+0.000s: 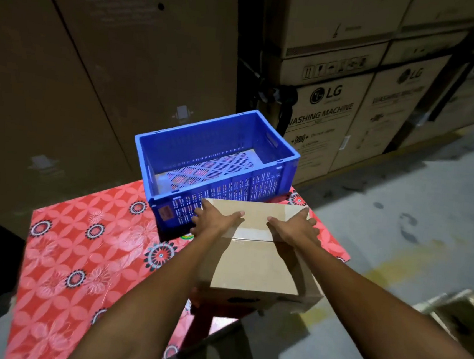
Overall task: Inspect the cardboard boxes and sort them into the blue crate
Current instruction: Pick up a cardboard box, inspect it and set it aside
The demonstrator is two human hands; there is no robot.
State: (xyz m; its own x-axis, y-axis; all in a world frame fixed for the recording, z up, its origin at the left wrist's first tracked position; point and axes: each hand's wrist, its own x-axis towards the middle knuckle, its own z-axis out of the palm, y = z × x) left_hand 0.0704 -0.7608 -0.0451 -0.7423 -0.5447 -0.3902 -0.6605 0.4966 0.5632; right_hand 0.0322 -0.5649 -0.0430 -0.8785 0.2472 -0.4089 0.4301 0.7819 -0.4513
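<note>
A taped brown cardboard box [253,265] sits on the near right part of a table with a red flowered cloth [78,251]. My left hand [216,216] lies flat on the box's top near its far left corner, fingers spread over the edge. My right hand [295,225] lies flat on the top near the far right corner, fingers spread. Just beyond the box stands a blue slatted plastic crate [217,160] with nothing inside it; its near wall touches or nearly touches the box.
Tall stacks of large cardboard appliance cartons [332,110] stand behind the table. Another carton [460,313] lies on the concrete floor at the right. The table's near right edge [216,322] drops off below the box.
</note>
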